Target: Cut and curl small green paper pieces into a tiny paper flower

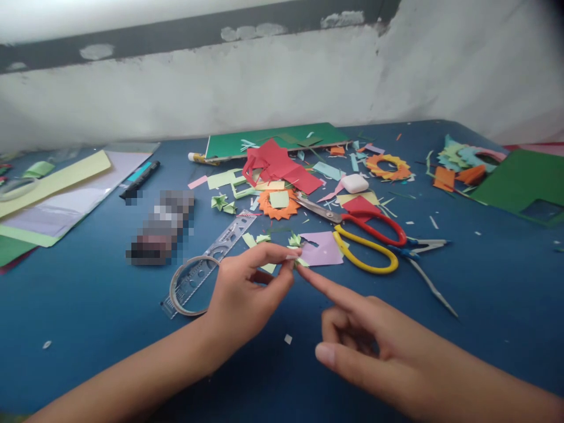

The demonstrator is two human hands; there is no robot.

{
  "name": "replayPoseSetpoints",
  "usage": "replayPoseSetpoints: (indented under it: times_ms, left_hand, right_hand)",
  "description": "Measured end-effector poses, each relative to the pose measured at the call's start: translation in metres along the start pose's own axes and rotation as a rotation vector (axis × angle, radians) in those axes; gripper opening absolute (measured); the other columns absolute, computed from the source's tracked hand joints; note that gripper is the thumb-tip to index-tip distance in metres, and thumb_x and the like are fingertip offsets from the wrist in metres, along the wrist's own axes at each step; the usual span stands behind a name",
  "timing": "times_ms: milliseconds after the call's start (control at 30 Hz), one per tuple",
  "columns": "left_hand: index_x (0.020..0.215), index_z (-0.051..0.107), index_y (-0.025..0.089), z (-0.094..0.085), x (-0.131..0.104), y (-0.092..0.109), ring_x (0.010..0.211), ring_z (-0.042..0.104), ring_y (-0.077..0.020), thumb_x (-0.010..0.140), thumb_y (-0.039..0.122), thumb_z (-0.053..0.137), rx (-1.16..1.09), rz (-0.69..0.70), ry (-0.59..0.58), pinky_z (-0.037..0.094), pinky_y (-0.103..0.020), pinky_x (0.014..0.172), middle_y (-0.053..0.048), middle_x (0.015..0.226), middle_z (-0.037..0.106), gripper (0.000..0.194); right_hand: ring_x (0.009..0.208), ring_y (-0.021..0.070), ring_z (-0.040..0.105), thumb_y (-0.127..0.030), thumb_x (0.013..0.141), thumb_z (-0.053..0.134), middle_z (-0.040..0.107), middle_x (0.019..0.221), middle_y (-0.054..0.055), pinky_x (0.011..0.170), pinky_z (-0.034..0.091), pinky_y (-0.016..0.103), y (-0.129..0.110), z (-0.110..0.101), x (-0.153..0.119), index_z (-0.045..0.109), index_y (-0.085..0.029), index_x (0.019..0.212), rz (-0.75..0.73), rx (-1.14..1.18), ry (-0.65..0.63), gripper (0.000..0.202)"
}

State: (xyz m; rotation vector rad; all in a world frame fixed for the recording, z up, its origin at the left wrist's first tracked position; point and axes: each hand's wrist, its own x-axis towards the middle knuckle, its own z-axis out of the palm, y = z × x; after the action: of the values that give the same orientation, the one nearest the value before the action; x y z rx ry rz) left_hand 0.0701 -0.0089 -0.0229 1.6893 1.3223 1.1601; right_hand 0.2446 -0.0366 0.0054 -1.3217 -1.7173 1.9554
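Left hand point(240, 294) fingers pinched a small pale green paper piece point(294, 259) just above the blue table point(88, 305); right hand point(374, 346) forefinger touched it, other fingers curled; scissors point(361, 235) just beyond the fingers, clear ruler point(207, 261) left of them

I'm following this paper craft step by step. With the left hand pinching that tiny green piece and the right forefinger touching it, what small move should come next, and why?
Probably press the right hand's forefinger down on the small green paper piece while the left hand keeps its pinch. The piece is tiny, held only at the fingertips just above the blue table, and the forefinger tip already meets it, so a light press would likely set its fold.
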Motion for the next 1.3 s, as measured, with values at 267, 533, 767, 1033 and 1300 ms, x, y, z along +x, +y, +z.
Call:
replayPoseSetpoints:
  times_ms: [267,533,767,1033,1300]
  left_hand:
    - [0.081,0.069,0.017,-0.0007,0.0012,0.0021,0.070,0.070,-0.0157,0.076,0.012,0.064,-0.042,-0.067,-0.006,0.058,-0.019,0.051,-0.003,0.084,0.075,0.009]
    - [0.081,0.070,0.018,-0.0021,0.0007,0.0009,0.071,0.069,-0.0155,0.075,0.011,0.063,-0.096,-0.115,-0.029,0.057,-0.019,0.051,-0.002,0.083,0.074,0.011]
    - [0.080,0.068,0.019,-0.0012,0.0019,0.0000,0.074,0.068,-0.0109,0.072,0.005,0.062,-0.043,-0.062,-0.020,0.053,-0.011,0.053,0.002,0.080,0.072,0.017]
    - [0.075,0.066,0.016,0.0008,0.0025,0.0009,0.069,0.068,-0.0092,0.068,0.003,0.061,0.000,-0.008,0.018,0.052,-0.008,0.052,0.001,0.075,0.072,0.016]
    - [0.075,0.067,0.016,-0.0004,0.0045,-0.0027,0.069,0.069,-0.0093,0.067,0.003,0.061,0.049,0.003,0.044,0.052,-0.008,0.051,0.001,0.074,0.072,0.016]
  right_hand:
    - [0.058,0.0099,0.042,-0.034,0.086,0.051,0.048,0.070,-0.004,0.053,0.036,0.020,0.0012,-0.0001,-0.0010,0.020,-0.031,0.146,0.002,-0.002,-0.009,0.068]
    - [0.058,0.0102,0.042,-0.031,0.086,0.051,0.047,0.070,-0.004,0.053,0.036,0.021,0.0012,-0.0002,-0.0019,0.016,-0.032,0.147,0.017,0.024,-0.004,0.070]
    - [0.057,0.0090,0.039,-0.031,0.087,0.051,0.045,0.070,-0.005,0.053,0.035,0.020,0.0004,0.0006,-0.0006,0.017,-0.033,0.146,0.028,0.051,-0.017,0.068]
    - [0.058,0.0094,0.037,-0.029,0.085,0.052,0.045,0.070,-0.005,0.053,0.033,0.020,-0.0027,0.0015,-0.0014,0.010,-0.024,0.148,0.031,0.117,-0.094,0.076]
    - [0.063,0.0098,0.044,-0.033,0.086,0.052,0.048,0.071,-0.005,0.060,0.039,0.021,0.0060,0.0025,-0.0023,0.005,-0.023,0.148,0.062,0.244,-0.126,0.078]
